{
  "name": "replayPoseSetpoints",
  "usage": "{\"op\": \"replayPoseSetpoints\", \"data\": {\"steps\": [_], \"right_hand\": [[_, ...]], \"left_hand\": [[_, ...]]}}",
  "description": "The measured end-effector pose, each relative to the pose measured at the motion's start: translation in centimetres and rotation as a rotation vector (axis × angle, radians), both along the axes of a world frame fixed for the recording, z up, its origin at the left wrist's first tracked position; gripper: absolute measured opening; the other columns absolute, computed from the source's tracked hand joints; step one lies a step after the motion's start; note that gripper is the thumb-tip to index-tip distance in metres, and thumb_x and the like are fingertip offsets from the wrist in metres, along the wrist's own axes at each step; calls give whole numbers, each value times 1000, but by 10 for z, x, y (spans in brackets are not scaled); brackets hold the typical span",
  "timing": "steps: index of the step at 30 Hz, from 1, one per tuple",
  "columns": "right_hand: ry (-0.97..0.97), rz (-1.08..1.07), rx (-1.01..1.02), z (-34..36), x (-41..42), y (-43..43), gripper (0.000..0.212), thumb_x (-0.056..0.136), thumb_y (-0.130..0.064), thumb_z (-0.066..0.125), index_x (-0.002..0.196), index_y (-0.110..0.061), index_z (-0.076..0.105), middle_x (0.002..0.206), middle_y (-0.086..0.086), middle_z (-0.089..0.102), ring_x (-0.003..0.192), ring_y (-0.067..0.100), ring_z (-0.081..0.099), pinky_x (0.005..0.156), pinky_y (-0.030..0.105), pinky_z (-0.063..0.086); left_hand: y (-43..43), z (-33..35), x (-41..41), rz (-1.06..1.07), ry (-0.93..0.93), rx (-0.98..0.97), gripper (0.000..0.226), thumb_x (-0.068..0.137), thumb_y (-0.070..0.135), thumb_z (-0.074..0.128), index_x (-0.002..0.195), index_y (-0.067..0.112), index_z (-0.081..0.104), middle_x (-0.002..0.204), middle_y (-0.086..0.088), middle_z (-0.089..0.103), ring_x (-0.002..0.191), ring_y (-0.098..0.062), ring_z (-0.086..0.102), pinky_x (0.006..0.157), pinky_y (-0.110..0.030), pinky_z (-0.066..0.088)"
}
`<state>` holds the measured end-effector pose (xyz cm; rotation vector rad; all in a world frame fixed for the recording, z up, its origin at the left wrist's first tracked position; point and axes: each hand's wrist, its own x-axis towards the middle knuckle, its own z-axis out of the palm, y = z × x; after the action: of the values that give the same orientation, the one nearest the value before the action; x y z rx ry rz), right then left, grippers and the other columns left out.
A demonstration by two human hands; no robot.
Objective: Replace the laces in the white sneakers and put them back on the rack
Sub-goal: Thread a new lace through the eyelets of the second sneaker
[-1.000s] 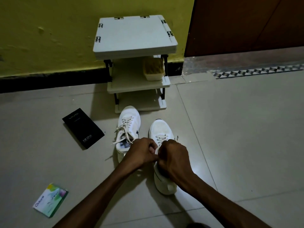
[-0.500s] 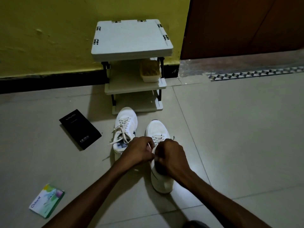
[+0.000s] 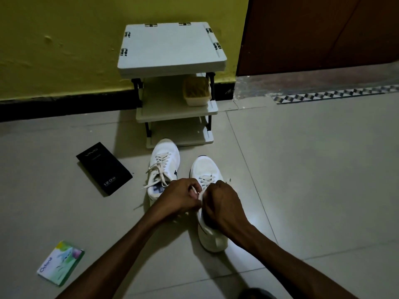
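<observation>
White sneakers [image 3: 166, 153] stand on the floor [image 3: 302, 169] just before the rack [image 3: 172, 50]: the far sneaker [image 3: 160, 169] looks laced, ends loose, while my left hand [image 3: 179, 198] and right hand [image 3: 223, 205] both pinch the lace [image 3: 200, 194] on the near sneaker [image 3: 206, 167], so I judge that tying and racking remain.

Black box [image 3: 104, 168], green packet [image 3: 60, 263] well apart on floor tiles [image 3: 302, 169]; yellow wall [image 3: 64, 39] behind.
</observation>
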<state>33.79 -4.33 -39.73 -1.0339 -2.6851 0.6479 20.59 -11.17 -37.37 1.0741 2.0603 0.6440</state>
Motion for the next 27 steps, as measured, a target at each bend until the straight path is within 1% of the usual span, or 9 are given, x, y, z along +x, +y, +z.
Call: {"op": "replayPoseSetpoints", "data": {"steps": [2,4,8,11,14,18,20,24,27], "right_hand": [[37,-43,-75,-5,4,1,13,61,-10,71,70,-14,63,75,2,65,70,20,61,62,28,49],[70,-87,-110,-4,8,2,19,59,-12,71,74,-17,62,79,-5,60,71,14,53,62,25,42],[103,-170,-110,0,11,1,30,57,-15,77,74,-19,53,74,-8,50,65,14,46,55,16,31],[202,-221,-51,-5,19,-3,15,74,-28,74,79,-17,65,77,-4,62,69,16,57,60,10,34],[203,-231,-110,-8,23,-11,24,86,-46,66,82,-23,74,78,-8,70,68,3,57,62,3,29],[179,-174,-126,-11,22,-15,22,87,-45,65,86,-26,75,79,-8,69,65,2,52,62,4,30],[148,-160,-139,-11,22,-16,24,89,-44,61,79,-25,72,74,-8,67,62,3,52,62,4,29],[169,-148,-154,-10,21,-17,31,88,-33,62,61,-21,54,53,-9,49,49,2,45,53,7,33],[224,-160,-191,-16,21,-16,32,86,-32,63,60,-13,58,55,0,56,54,12,52,53,13,34]], "left_hand": [[0,-1,-2,-37,-12,17,21,75,14,77,88,25,66,79,2,72,62,-3,65,59,-13,48],[-2,-3,-4,-24,-74,56,11,83,12,74,89,20,68,79,-3,72,66,-7,70,62,-16,53],[-2,-13,-8,-7,-45,148,15,89,13,66,82,22,75,76,2,73,71,-12,72,73,-37,60],[-1,-16,-4,-22,-7,174,8,85,17,71,81,21,77,67,5,72,65,-9,69,71,-31,57],[2,-16,1,-26,16,216,8,82,15,72,79,19,78,65,8,71,64,-2,65,69,-25,54],[2,-20,-1,47,-58,229,8,81,7,72,78,12,79,68,1,73,65,-13,70,71,-35,60],[2,-15,-2,110,-87,218,12,82,5,70,77,12,78,64,-1,72,62,-18,70,70,-37,60],[11,37,-24,381,-299,421,17,89,0,61,80,7,73,63,-4,70,57,-10,63,58,-20,53],[19,96,-44,588,-719,695,9,89,7,62,87,8,70,70,0,68,62,-4,61,61,-14,51]]}}
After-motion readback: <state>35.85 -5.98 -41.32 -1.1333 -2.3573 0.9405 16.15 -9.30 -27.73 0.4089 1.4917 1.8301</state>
